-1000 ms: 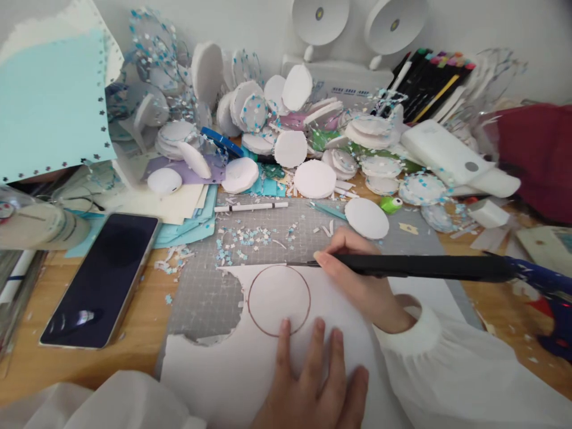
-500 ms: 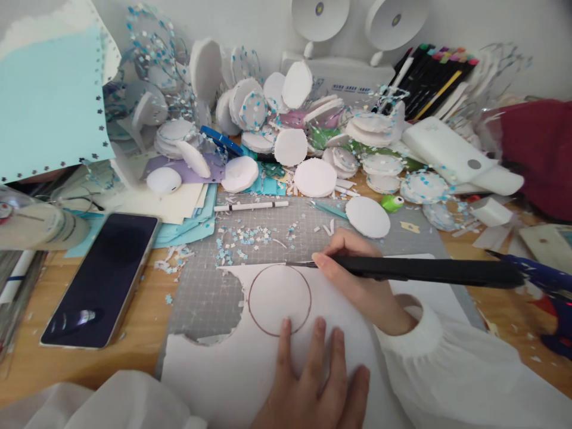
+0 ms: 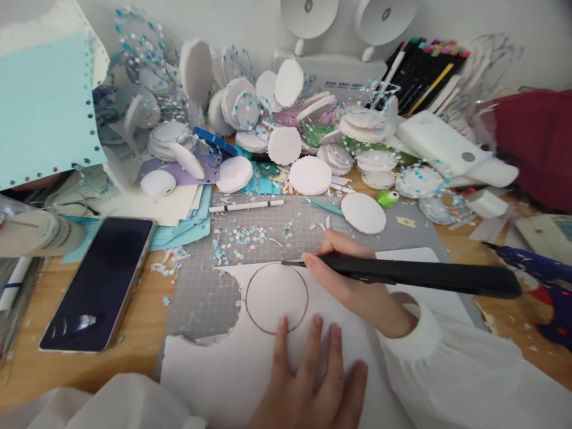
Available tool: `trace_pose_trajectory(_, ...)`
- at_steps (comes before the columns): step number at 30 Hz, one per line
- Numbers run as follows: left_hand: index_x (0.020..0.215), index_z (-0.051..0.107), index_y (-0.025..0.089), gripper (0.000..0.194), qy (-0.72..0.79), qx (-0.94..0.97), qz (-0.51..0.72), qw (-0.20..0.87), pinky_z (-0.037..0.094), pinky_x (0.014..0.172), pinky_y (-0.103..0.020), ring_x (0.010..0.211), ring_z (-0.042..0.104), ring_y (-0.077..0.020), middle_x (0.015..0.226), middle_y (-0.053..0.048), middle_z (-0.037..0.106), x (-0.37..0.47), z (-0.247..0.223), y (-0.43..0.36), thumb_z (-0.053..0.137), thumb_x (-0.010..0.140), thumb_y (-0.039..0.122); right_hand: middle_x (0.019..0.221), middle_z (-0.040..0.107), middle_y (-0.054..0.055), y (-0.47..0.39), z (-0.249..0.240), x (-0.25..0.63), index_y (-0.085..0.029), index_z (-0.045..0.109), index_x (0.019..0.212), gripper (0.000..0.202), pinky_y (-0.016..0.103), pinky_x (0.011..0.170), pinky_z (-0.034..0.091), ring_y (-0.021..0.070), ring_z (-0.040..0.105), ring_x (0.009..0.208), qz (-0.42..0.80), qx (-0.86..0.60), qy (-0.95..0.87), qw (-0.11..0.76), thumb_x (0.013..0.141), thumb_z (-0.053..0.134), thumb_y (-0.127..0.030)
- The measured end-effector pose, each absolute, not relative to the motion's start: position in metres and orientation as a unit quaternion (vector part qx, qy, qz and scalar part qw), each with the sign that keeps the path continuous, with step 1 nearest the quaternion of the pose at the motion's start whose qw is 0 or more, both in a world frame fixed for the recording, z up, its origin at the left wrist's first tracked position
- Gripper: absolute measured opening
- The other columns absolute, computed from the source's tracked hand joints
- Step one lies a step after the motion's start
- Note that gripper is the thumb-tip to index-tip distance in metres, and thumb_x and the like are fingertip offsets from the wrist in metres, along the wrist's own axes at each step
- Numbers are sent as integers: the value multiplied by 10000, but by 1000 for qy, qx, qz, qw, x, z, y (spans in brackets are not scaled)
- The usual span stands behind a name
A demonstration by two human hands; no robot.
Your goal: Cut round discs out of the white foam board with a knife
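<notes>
A thick white foam-like sheet (image 3: 210, 375) lies on a grey gridded cutting mat (image 3: 196, 298). On it a circle (image 3: 246, 301) is drawn in brown line, and curved bites with ragged edges show along its left side. My left hand (image 3: 308, 381) rests flat on the sheet with fingers spread, the index fingertip over the circle's lower edge. In my right hand (image 3: 353, 286) is a long black pen-shaped cutter (image 3: 429, 277), pinched near its front. Its thin dark tip touches the sheet's top edge, at the top of the circle.
Several white discs (image 3: 310, 175) crowd the back, some trimmed with blue stars. A phone (image 3: 96, 283) lies at left, beside blue paper sheets (image 3: 183, 235). Tweezers (image 3: 324, 207), a white pen (image 3: 245, 206) and loose stars lie on the mat. A dark blue tool (image 3: 531, 268) is at right.
The whole view has shifted slightly. The cutter's tip has moved a little leftward along the sheet's top edge; my left hand stays pressed on the sheet.
</notes>
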State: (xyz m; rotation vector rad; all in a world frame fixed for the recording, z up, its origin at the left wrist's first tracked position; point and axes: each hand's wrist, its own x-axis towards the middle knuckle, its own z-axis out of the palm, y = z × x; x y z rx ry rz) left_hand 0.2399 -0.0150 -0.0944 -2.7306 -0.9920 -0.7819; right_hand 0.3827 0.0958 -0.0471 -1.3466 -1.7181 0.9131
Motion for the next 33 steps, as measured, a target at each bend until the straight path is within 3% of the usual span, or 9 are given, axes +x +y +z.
trace_pose_trajectory(9, 1116, 641, 244, 361, -335, -899, -274, 63, 251, 1044, -706, 1169, 552, -382, 1157, -113, 650, 241, -94, -16, 719, 774, 327, 585, 363, -57, 96, -45, 383, -212, 369, 615, 330, 267, 532, 300, 105, 364, 562, 338, -530, -679, 378, 872, 574, -231)
trace_pose_trajectory(24, 1021, 651, 216, 315, -356, -870, -333, 70, 245, 1049, -713, 1111, 590, -370, 1071, -102, 684, 249, -101, -16, 753, 738, 309, 564, 342, -53, 95, -47, 384, -203, 377, 591, 343, 275, 517, 268, 103, 332, 547, 364, -552, -638, 396, 872, 570, -243)
trace_pose_trajectory(33, 1062, 636, 195, 302, -337, -884, -314, 82, 269, 1009, -711, 1095, 602, -387, 1092, -125, 674, 246, -100, -15, 703, 788, 304, 509, 353, -83, 106, -58, 395, -240, 453, 710, 229, 258, 440, 218, 86, 260, 435, 546, -501, -470, 480, 848, 610, -332)
